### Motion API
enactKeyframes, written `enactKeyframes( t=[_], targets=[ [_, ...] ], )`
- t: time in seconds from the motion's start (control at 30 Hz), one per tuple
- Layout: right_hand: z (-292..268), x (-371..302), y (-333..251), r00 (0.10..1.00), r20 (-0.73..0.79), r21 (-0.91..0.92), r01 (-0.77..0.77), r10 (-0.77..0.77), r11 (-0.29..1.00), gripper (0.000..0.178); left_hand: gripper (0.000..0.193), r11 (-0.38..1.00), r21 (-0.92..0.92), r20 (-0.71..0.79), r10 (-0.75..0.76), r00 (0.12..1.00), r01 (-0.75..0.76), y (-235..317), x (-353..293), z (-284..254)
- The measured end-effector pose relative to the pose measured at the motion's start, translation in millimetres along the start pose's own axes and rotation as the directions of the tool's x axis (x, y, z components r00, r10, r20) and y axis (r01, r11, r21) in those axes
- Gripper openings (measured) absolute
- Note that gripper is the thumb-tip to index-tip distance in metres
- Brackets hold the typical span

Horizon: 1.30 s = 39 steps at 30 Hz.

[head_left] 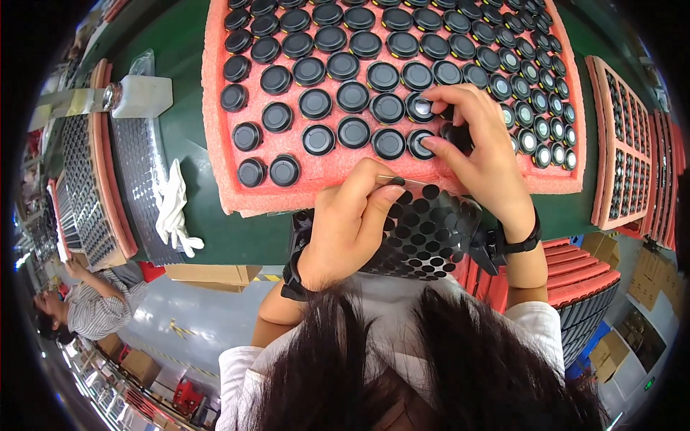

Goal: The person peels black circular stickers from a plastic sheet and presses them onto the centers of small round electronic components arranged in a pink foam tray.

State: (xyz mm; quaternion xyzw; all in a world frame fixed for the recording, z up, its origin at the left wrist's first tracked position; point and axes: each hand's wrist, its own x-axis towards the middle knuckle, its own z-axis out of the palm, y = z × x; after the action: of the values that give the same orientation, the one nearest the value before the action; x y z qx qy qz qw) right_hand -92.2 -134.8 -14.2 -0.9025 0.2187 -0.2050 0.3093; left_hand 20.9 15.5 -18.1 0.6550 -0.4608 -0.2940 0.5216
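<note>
A pink foam tray (pixel 228 188) holds rows of round black caps (pixel 353 133); those toward its right side show pale, shiny centres. My left hand (pixel 352 219) pinches the upper edge of a clear sheet of round black stickers (pixel 424 233), which hangs in front of the tray's near edge. Over the caps at right of centre is my right hand (pixel 478 147). Its thumb and index finger are apart, each tip at a cap, and I see nothing gripped between them. The other fingers hide several caps.
On the green table (pixel 194 136) at left lie a white glove (pixel 174 212), a whitish plastic bottle (pixel 144 97) and bubble wrap (pixel 135 154). More filled foam trays (pixel 624 144) stand at right. Red-edged stacked trays (pixel 575 276) are below the table's right side. Another person (pixel 97 305) works at far left.
</note>
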Motion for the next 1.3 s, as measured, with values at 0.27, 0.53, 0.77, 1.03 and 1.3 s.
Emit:
enactKeyframes(
  t=[0.27, 0.53, 0.77, 1.03, 1.3],
  targets=[
    [5, -1, -14, 0.998, -0.045, -0.098, 0.044, -0.049, 0.994, 0.048, 0.001, 0.998, -0.053, 0.015, -0.029, 0.999, 0.03, 11, 0, -1],
    [-2, -14, -8, 0.988, -0.147, 0.433, 0.103, -0.043, 0.896, 0.036, 0.006, 0.992, -0.06, -0.023, -0.111, 0.994, 0.109, -8, -12, 3],
    [7, -34, -29, 0.994, 0.032, 0.529, -0.105, 0.104, 0.842, 0.017, 0.006, 0.986, -0.106, 0.018, -0.127, 0.992, 0.128, 2, -7, 6],
    [15, -39, -26, 0.983, -0.142, 0.44, -0.039, 0.113, 0.897, 0.014, 0.011, 0.999, -0.033, -0.067, -0.035, 0.997, 0.033, -3, -5, 10],
    [15, -43, -31, 0.986, -0.129, 0.47, -0.034, 0.107, 0.882, 0.016, 0.013, 0.995, 0.002, -0.064, -0.103, 0.993, 0.103, 3, -8, 7]
  ],
)
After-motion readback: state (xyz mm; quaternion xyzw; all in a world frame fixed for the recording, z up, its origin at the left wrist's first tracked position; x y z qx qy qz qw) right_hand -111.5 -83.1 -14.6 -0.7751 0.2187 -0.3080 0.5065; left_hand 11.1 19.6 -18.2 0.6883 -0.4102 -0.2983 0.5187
